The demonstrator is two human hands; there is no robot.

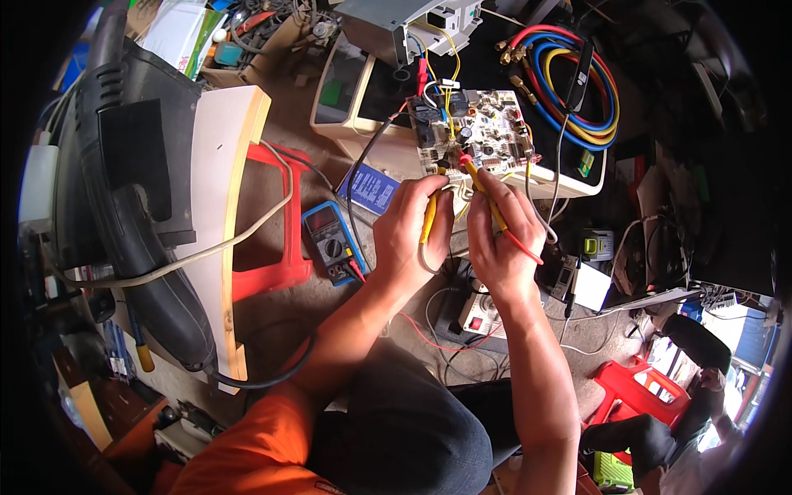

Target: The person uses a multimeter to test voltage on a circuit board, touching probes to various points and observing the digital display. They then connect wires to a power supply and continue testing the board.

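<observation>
My left hand (410, 221) is closed around a yellow test probe (429, 218) with a dark lead. In my right hand (511, 227) is another yellow probe (493, 206), red near its tip and trailing a red lead. Both probes point at the near edge of a circuit board (487, 132), crowded with components and wires. Whether the tips touch its contacts is too small to tell. The board rests on a white-framed, dark-topped appliance (536, 175). Below and left of my left hand lies a blue-edged multimeter (332, 241) with a dial.
Coiled red, blue and yellow hoses (606, 91) lie right of the board, and a grey metal housing (384, 29) stands behind it. A red stool (285, 223) and a large black tool (140, 206) are at left. Another person (643, 437) sits at lower right. Cables cross the floor.
</observation>
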